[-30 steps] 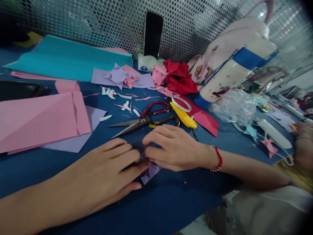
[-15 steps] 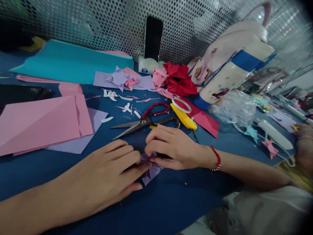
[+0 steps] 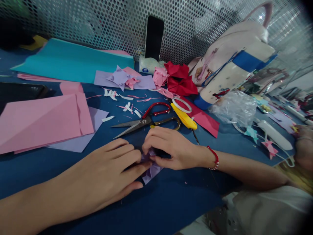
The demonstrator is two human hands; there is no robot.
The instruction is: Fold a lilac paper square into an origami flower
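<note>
A small piece of folded purple paper (image 3: 152, 173) lies on the blue tabletop between my two hands, partly covered by fingers. My left hand (image 3: 114, 171) has its fingers bent, the fingertips pressing on the paper's left side while the thumb rests lower down. My right hand (image 3: 168, 148), with a red bracelet at the wrist, pinches the upper part of that paper between thumb and fingers. The exact grip at the folds is hidden. Just beyond the hands are open scissors (image 3: 146, 121) with red and dark handles, and a yellow cutter (image 3: 184, 116).
Pink sheets (image 3: 41, 122) lie at left, a teal sheet stack (image 3: 80, 62) behind. Paper scraps, purple and pink paper stars (image 3: 119, 77) and red folded paper (image 3: 180, 78) sit further back. A phone (image 3: 154, 38) leans on the mesh panel. At right stands a bottle (image 3: 226, 76); another person's hand (image 3: 304, 138) shows.
My right hand has shifted slightly left, its fingers curling a little more over the purple paper. My left hand stays nearly still.
</note>
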